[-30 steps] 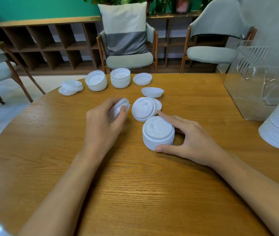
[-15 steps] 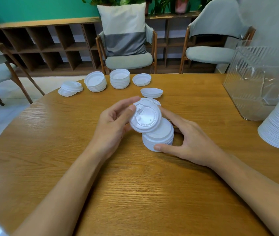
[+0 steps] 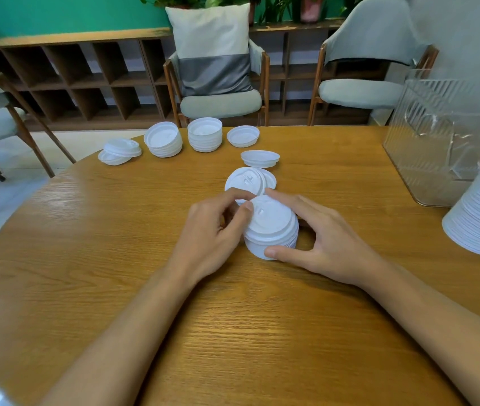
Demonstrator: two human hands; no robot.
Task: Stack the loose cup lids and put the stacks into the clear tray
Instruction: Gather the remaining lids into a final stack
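The top lid (image 3: 265, 213) is pinched at its left rim by the left grip (image 3: 212, 230), with thumb and forefinger curled. The lid stack (image 3: 273, 243) beneath it, at mid-frame on the bench (image 3: 86, 259), is clasped by the right grip (image 3: 329, 238), thumb in front and forefinger behind. A leaning stack (image 3: 246, 181) is seen just above. Further lid stacks (image 3: 205, 138) are spread toward the upper left. The clear tray (image 3: 443, 142) is set at the upper right.

Both hands (image 3: 212, 230) around lid stack (image 3: 272, 230)
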